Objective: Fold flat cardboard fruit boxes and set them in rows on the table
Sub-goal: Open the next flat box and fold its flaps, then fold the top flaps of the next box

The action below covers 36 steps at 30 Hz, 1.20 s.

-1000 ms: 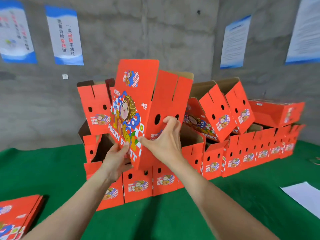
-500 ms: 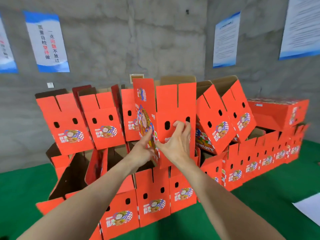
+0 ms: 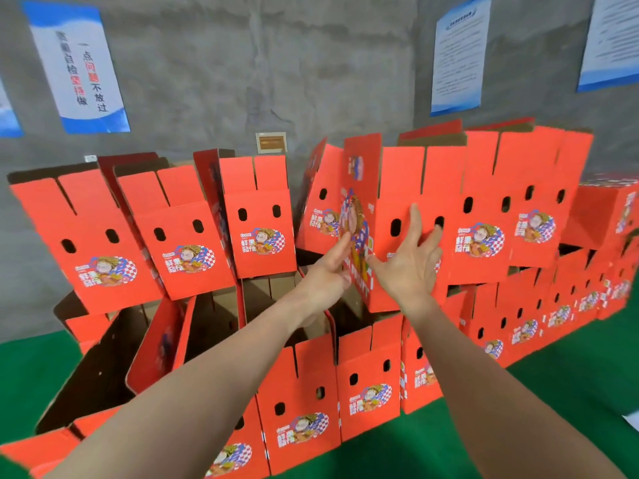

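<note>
Fingers point(image 3: 416, 221) of right hand point(image 3: 408, 267) and left hand point(image 3: 323, 274) straight, apart, pressing upright box point(image 3: 404, 181); long axis vertical, flaps up

Notice text point(image 3: 457, 57) too small to be read, right poster point(image 3: 613, 39) cropped by frame edge, front-row box point(image 3: 238, 458) cut off below.

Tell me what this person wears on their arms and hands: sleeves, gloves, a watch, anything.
Nothing visible. The left forearm and right forearm are bare to the frame's edge, no sleeves. The left hand and right hand are ungloved, without watch, bracelet or rings.
</note>
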Tool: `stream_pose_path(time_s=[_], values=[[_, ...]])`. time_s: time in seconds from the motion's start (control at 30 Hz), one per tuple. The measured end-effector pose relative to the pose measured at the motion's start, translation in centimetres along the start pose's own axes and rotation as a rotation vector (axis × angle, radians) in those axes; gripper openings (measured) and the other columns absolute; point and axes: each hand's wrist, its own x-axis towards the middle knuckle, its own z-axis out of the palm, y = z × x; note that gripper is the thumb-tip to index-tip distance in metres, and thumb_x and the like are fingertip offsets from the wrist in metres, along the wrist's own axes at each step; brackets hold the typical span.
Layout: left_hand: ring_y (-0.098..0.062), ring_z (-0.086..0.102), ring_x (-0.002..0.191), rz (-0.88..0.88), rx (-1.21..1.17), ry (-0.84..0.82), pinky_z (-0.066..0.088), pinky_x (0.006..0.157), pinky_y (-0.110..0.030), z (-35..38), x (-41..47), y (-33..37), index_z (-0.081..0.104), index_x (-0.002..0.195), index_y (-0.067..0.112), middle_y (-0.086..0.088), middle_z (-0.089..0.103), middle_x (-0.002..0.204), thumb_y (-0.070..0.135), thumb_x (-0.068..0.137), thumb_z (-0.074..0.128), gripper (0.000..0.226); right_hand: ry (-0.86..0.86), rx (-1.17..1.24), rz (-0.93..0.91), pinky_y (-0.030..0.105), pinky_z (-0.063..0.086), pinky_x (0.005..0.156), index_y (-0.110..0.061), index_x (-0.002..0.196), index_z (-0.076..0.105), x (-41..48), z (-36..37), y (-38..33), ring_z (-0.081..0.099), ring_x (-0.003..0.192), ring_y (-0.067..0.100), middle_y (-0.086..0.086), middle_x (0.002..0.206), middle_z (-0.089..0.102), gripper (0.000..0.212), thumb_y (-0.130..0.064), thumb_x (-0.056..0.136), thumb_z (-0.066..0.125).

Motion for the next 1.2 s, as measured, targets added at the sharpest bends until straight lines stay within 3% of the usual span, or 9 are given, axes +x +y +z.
stream_pose_path(time_s=[0.17, 0.23, 0.3, 0.4, 0.47, 0.6, 0.83, 1.07, 1.2], values=[[-0.012, 0.020, 0.143, -0.047, -0.027, -0.001, 0.024, 0.110, -0.025, 0.2, 1.1, -0.1, 0.013, 0.150, 0.032, 0.008, 0.025, 0.155, -0.004, 0.099, 0.031, 0.066, 0.136, -0.069, -0.064, 0.054, 0.031, 0.102, -0.027, 0.152, 0.014, -1.0, 0.6, 0.1, 0.026, 0.132, 0.044, 0.023, 0.157, -0.005, 0.096, -0.032, 0.077, 0.074], [-0.012, 0.024, 0.142, -0.052, -0.053, -0.024, 0.035, 0.095, -0.010, 0.8, 1.0, 0.0, 0.011, 0.151, 0.029, 0.004, 0.031, 0.152, -0.005, 0.099, 0.029, 0.064, 0.150, -0.120, -0.243, 0.060, 0.022, 0.108, -0.031, 0.151, 0.019, -1.8, 1.2, -0.2, 0.013, 0.141, 0.044, 0.016, 0.159, -0.005, 0.089, -0.017, 0.079, 0.070], [-0.011, 0.030, 0.138, -0.062, -0.076, -0.062, 0.041, 0.075, -0.002, 1.3, 0.7, -0.1, 0.008, 0.151, 0.027, 0.002, 0.033, 0.150, -0.009, 0.098, 0.028, 0.067, 0.003, -0.204, -0.366, 0.063, 0.013, 0.112, -0.034, 0.150, 0.023, -2.1, 1.8, -0.2, -0.005, 0.145, 0.040, 0.008, 0.159, -0.012, 0.085, -0.006, 0.080, 0.061], [-0.005, 0.049, 0.115, -0.138, -0.087, -0.088, 0.040, 0.059, -0.011, 1.5, 0.6, -0.3, 0.006, 0.152, 0.027, 0.002, 0.031, 0.153, -0.007, 0.098, 0.029, 0.067, -0.111, -0.311, -0.319, 0.061, 0.015, 0.112, -0.024, 0.146, 0.033, -1.9, 2.1, 0.2, -0.017, 0.144, 0.036, 0.002, 0.158, -0.022, 0.072, -0.006, 0.082, 0.058], [-0.004, 0.049, 0.110, -0.165, -0.080, -0.087, 0.038, 0.070, -0.019, 1.6, 0.5, -0.6, 0.006, 0.152, 0.029, 0.007, 0.033, 0.152, -0.002, 0.100, 0.029, 0.064, -0.114, -0.322, -0.300, 0.061, 0.015, 0.112, -0.021, 0.146, 0.034, -2.0, 2.0, 0.1, -0.018, 0.144, 0.036, 0.001, 0.158, -0.023, 0.072, -0.006, 0.081, 0.060], [-0.015, 0.036, 0.136, -0.186, -0.100, -0.064, 0.031, 0.105, -0.040, 1.1, 0.1, -0.9, 0.010, 0.151, 0.030, 0.011, 0.035, 0.150, 0.005, 0.102, 0.030, 0.059, -0.132, -0.334, -0.303, 0.062, 0.012, 0.113, -0.018, 0.149, 0.028, -2.2, 1.7, -0.3, -0.017, 0.143, 0.039, 0.004, 0.158, -0.021, 0.077, -0.005, 0.080, 0.059], [-0.021, 0.038, 0.136, -0.212, -0.093, -0.005, 0.030, 0.109, -0.044, -1.6, -2.2, -1.2, 0.012, 0.151, 0.028, 0.007, 0.036, 0.150, 0.013, 0.104, 0.031, 0.053, -0.166, -0.427, -0.287, 0.059, 0.012, 0.113, -0.013, 0.149, 0.021, -2.6, 1.5, -1.9, -0.014, 0.144, 0.040, 0.006, 0.158, -0.023, 0.075, -0.003, 0.083, 0.055], [-0.028, 0.054, 0.119, -0.253, -0.174, 0.248, 0.042, 0.096, -0.041, -8.9, -8.9, -2.5, 0.033, 0.144, 0.021, -0.004, 0.053, 0.137, 0.019, 0.102, 0.038, 0.043, -0.329, -0.429, -0.130, 0.057, 0.015, 0.114, -0.009, 0.147, 0.024, -3.6, 0.0, -4.7, -0.003, 0.144, 0.042, 0.009, 0.159, -0.016, 0.066, -0.013, 0.089, 0.054], [-0.027, 0.060, 0.102, -0.238, -0.236, 0.438, 0.045, 0.091, -0.042, -14.8, -15.5, -3.9, 0.046, 0.134, 0.017, -0.008, 0.062, 0.118, 0.023, 0.100, 0.042, 0.035, -0.225, -0.161, -0.292, 0.042, 0.015, 0.117, -0.003, 0.140, 0.040, -6.7, 0.0, -10.2, 0.015, 0.143, 0.039, 0.024, 0.155, 0.014, 0.055, -0.013, 0.089, 0.058]])
